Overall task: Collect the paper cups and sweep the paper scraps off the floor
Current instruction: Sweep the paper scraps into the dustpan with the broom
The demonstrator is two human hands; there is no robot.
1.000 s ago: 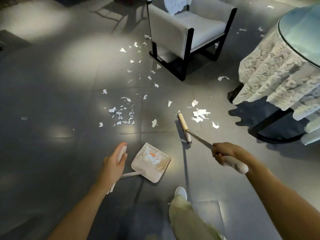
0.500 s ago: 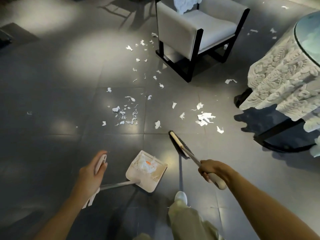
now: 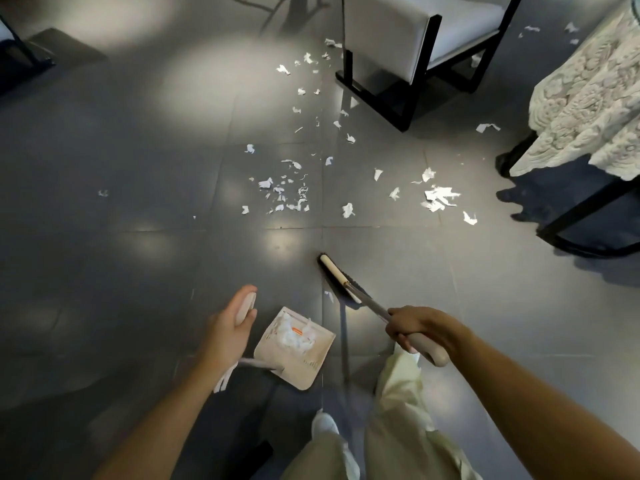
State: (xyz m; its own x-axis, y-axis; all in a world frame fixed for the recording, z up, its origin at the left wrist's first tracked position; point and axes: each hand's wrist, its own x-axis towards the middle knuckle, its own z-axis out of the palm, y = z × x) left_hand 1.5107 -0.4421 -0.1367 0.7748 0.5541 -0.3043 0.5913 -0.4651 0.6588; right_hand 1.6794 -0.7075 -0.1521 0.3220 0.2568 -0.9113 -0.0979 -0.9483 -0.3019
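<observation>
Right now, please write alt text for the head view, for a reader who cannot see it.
The left hand holds a dustpan and the right hand grips a broom over a grey floor strewn with paper scraps beside a chair.

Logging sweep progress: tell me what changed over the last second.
The broom was drawn back from beside the big scrap cluster toward the person; its head now sits near the dustpan, with one small scrap beside it. Nothing was taken up or let go: the right hand still grips the broom, the left hand the dustpan. The scattered scraps lie as before.
</observation>
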